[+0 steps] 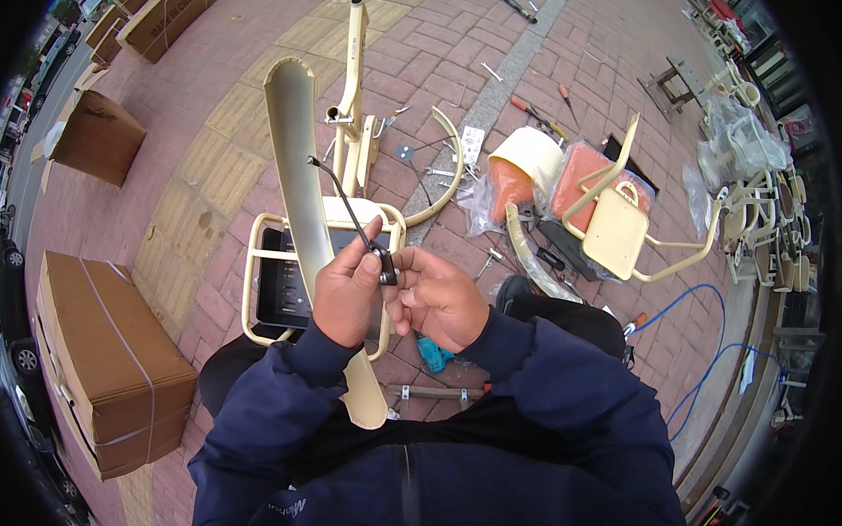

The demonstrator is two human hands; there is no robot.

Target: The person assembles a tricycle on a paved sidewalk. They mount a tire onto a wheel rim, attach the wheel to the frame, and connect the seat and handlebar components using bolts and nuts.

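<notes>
Pinching a small black bracket [387, 267] between their fingertips, the two hands meet in front of the body, above the lap. A thin black rod [345, 201] slants up and left from the left fingers; how it joins the bracket is hidden. The step in hand looks like fitting or adjusting this small part, and the next move seems to call for a firm left hold and fine fingertip turning by the right. The left hand [346, 296] has its thumb pressed on the part, fingers curled behind; the right hand [443, 301] comes in from the side, palm turned inward, thumb and fingers drawn narrow at the bracket's edge. Both forearms rise from below, elbows spread. A long curved cream guard [293, 133] runs beneath the left hand; whether they touch is unclear. Beyond it lie a cream frame [355, 84], a teal drill [433, 354], orange cushions [572, 189] and, far left, a cardboard box [121, 355].
</notes>
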